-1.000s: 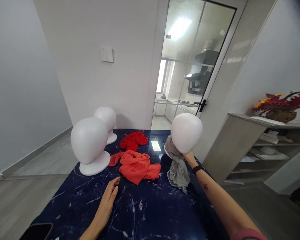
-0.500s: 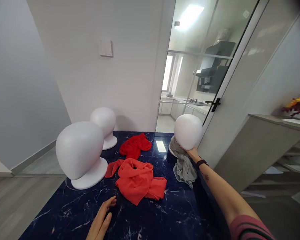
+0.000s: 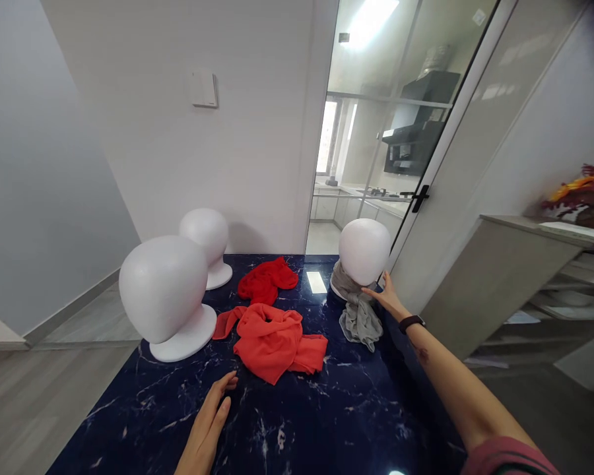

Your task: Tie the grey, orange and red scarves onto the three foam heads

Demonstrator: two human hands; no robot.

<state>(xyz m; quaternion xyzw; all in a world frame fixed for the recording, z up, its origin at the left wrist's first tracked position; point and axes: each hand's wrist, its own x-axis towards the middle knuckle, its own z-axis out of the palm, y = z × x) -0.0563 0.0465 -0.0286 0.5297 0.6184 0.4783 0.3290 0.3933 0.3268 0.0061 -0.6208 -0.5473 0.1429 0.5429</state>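
Note:
A grey scarf (image 3: 360, 320) is wrapped round the neck of a white foam mannequin head (image 3: 365, 251) at the table's far right, its knotted ends hanging onto the tabletop. My right hand (image 3: 390, 298) is beside that neck, open, thumb and fingers spread, with one fingertip at or very near the scarf. Low in the view, my left hand (image 3: 210, 412) hovers open over the table, holding nothing. Nearest to it lies a coral scarf (image 3: 274, 340), loosely looped. Behind this, a bright red scarf (image 3: 267, 280) rests in a crumpled heap.
Two more white foam heads, a near one (image 3: 165, 287) and a far one (image 3: 205, 234), stand bare at the left of the dark blue marbled table (image 3: 257, 422). A glass door (image 3: 371, 132) is behind, and a shelf unit (image 3: 519, 277) stands at the right.
My right hand has come out from under the foam head toward the right, and its fingers have spread. The left hand stays open over the table. The view has shifted slightly.

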